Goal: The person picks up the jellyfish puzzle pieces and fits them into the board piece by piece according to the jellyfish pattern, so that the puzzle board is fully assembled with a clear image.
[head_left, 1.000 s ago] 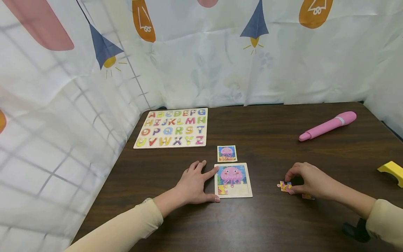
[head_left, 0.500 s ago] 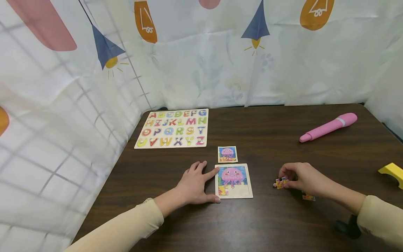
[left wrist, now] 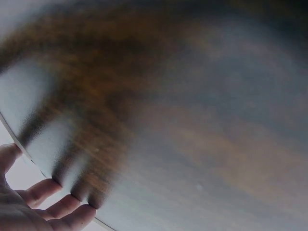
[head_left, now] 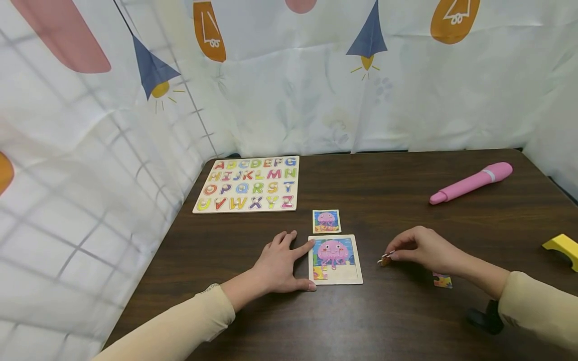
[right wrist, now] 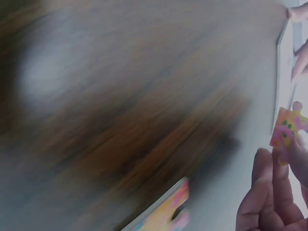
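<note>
A jellyfish puzzle board (head_left: 358, 265) lies on the table, its lower middle and right showing bare wood. My left hand (head_left: 282, 263) rests at its left edge, fingers spread, with thumb and index finger touching the frame. To the right of the board, my right hand (head_left: 422, 250) pinches a puzzle piece (head_left: 386, 258) held tilted above the table. In the right wrist view that puzzle piece (right wrist: 286, 126) looks yellow and pink with green dots. Another puzzle piece (head_left: 442, 280) lies on the table under the right wrist.
A small jellyfish picture card (head_left: 326, 221) lies just behind the board. Farther back left is an alphabet board (head_left: 247, 184). A pink pen-shaped object (head_left: 470, 183) lies at the back right, and a yellow arched block (head_left: 562, 249) sits near the right edge.
My right hand has lifted the puzzle piece off the table and moved left with it toward the board, tilting it. The left hand stays at the board's edge.
</note>
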`<state>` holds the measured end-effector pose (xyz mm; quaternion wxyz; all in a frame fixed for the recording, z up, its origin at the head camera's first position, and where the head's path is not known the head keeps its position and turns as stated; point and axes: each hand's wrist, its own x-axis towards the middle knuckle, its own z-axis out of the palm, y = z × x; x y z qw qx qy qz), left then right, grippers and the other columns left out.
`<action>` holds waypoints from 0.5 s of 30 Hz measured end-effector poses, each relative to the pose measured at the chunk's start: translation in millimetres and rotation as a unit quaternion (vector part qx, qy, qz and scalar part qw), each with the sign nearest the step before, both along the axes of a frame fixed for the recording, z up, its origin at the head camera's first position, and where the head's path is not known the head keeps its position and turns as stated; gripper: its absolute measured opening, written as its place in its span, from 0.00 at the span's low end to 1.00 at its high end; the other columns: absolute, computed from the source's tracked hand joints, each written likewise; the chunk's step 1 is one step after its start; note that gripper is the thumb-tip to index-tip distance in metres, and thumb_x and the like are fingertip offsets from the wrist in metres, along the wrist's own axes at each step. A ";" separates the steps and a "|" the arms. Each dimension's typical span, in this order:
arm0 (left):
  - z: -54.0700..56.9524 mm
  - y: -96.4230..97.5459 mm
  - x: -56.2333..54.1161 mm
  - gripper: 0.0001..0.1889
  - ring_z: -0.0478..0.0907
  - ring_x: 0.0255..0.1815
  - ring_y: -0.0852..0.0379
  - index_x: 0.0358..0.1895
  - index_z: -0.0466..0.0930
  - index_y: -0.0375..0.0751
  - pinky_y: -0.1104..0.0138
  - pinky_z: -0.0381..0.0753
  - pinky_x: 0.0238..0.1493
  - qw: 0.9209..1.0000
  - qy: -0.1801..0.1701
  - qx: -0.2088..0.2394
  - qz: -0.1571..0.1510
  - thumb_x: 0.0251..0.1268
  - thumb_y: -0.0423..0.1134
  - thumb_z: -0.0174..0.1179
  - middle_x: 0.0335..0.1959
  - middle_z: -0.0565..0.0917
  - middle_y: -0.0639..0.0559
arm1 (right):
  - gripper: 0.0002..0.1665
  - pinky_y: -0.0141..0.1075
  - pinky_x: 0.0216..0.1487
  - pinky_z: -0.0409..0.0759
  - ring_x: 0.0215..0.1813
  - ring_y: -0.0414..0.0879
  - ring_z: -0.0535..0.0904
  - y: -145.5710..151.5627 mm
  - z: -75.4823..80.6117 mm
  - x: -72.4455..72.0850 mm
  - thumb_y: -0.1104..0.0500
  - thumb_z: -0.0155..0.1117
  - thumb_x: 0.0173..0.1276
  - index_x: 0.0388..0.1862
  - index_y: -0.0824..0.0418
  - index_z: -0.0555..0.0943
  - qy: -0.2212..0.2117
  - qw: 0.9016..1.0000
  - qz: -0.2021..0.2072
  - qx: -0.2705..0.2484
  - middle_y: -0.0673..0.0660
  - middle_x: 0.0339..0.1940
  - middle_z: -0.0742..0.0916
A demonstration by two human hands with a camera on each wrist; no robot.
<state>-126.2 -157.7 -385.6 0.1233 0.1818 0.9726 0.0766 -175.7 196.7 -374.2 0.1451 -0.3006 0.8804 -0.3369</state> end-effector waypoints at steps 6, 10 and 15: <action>0.2 -0.1 0.2 0.51 0.56 0.80 0.36 0.80 0.61 0.62 0.39 0.66 0.72 1.000 0.001 -0.001 0.001 0.52 0.73 0.67 0.80 0.60 0.37 | 0.11 0.31 0.38 0.80 0.37 0.38 0.82 -25.6 3.8 -0.3 0.57 0.71 0.69 0.46 0.60 0.89 -0.080 0.996 -0.006 -0.037 0.49 0.37 0.92; 0.3 -0.5 0.6 0.51 0.56 0.80 0.36 0.80 0.61 0.62 0.39 0.66 0.72 1.000 0.002 -0.003 0.002 0.52 0.73 0.68 0.80 0.60 0.37 | 0.11 0.32 0.30 0.79 0.31 0.41 0.82 -48.2 1.7 0.4 0.59 0.72 0.68 0.43 0.66 0.87 -0.141 0.988 -0.013 -0.059 0.53 0.30 0.91; 0.0 -0.1 0.6 0.51 0.56 0.80 0.36 0.80 0.61 0.63 0.39 0.66 0.71 1.000 0.003 -0.003 0.004 0.52 0.73 0.68 0.80 0.60 0.37 | 0.09 0.32 0.26 0.77 0.27 0.40 0.82 -75.8 -2.9 3.3 0.60 0.73 0.67 0.39 0.66 0.87 -0.180 0.981 -0.003 -0.074 0.55 0.26 0.90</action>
